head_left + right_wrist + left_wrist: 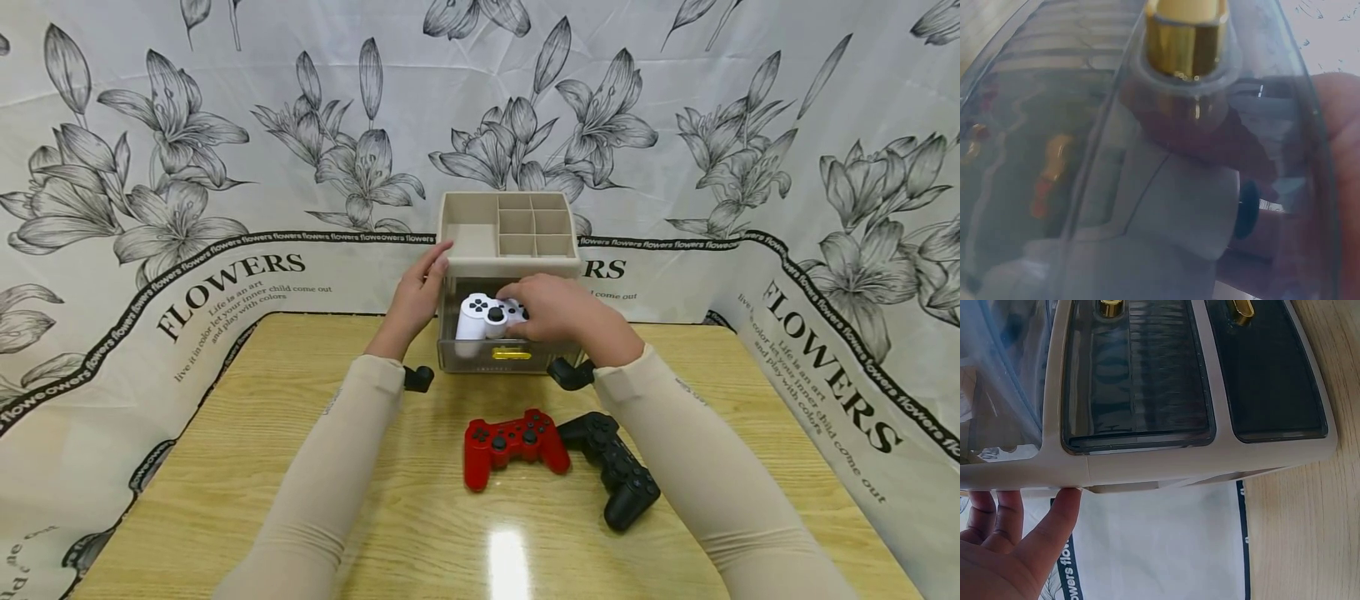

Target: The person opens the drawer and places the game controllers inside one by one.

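A beige desktop organizer [517, 267] stands at the back of the table, and its clear drawer [468, 360] with a gold handle [512, 354] is pulled out. Inside that drawer sits a white game controller [472, 312]. My right hand [566, 312] reaches over the drawer front and grips the controller's right side, covering part of it. Through the see-through drawer in the right wrist view, the controller [1179, 206] appears blurred. My left hand [412, 300] rests against the organizer's left side; in the left wrist view its fingertips touch the beige frame [1116, 469].
On the table in front of the organizer lie a red game controller [513, 442] and a black game controller [615, 467], side by side. Flower-printed cloth [360, 283] hangs behind and along the sides. The organizer's top tray [471, 242] has several compartments.
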A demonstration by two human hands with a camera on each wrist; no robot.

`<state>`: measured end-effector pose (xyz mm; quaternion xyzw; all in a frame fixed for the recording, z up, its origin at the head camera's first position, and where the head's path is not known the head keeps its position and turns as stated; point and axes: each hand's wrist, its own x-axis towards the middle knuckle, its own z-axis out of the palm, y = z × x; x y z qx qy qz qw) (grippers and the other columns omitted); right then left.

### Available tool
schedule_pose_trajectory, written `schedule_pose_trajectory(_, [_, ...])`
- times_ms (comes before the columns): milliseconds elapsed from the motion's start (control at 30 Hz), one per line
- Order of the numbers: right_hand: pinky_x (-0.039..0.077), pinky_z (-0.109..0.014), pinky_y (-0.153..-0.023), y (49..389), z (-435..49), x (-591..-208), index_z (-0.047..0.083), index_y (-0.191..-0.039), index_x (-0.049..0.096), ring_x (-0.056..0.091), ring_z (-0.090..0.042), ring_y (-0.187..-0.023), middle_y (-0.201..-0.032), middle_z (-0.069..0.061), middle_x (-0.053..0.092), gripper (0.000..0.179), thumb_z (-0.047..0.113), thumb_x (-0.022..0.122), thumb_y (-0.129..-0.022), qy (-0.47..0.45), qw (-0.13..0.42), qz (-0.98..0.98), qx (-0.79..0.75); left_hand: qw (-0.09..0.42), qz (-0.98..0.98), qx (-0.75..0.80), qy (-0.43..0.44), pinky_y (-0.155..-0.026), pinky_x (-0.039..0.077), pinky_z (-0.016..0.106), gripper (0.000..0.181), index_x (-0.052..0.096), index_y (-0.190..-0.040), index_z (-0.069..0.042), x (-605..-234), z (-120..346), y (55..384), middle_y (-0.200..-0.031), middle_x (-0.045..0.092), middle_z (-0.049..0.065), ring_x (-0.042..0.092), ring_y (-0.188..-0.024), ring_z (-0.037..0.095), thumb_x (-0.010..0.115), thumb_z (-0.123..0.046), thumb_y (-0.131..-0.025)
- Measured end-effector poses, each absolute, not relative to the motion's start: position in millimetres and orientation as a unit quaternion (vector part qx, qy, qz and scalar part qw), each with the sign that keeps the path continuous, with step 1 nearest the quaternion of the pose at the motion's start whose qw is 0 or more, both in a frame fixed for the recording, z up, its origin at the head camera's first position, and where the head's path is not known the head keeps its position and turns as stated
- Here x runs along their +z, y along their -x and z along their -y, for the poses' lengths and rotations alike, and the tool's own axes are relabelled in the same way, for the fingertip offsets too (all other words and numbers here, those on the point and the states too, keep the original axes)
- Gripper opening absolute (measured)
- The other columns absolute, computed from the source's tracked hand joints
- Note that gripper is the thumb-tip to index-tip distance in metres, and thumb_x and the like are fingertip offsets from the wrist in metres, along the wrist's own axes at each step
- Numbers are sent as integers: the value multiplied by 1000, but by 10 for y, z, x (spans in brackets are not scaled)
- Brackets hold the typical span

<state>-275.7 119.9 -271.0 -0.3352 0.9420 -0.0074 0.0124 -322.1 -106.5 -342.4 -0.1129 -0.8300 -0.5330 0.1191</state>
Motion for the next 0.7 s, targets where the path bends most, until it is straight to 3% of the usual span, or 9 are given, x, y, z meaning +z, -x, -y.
schedule_pose_trajectory(133, [47,-47,-98,2763,-1193,-2723,11,-136,57,59,-29,-115,-126,-11,64,55,33,71,-88,335,17,-942,-8,119,828,-536,114,-100,45,51,50,42,-146,-37,-3418,1057,3216,-146,48,7,50,-126,29,34,-57,-101])
schedule_pose_trajectory(367, [49,-46,-96,2786,-1179,-2749,15,-135,58,61,-26,-112,-126,-8,65,53,35,71,-88,321,28,-947,-13,119,829,-535,110,-100,46,51,45,43,-142,-45,-3421,1053,3210,-147,47,5,50,-126,28,34,-57,-100])
schedule_pose_trajectory(700, [47,-46,-99,2807,-1189,-2761,13,-134,59,61,-26,-116,-129,-6,64,52,35,71,-88,330,38,-943,-21,116,830,-535,109,-100,45,52,48,42,-144,-43,-3428,1053,3212,-149,44,4,48,-128,28,33,-59,-100])
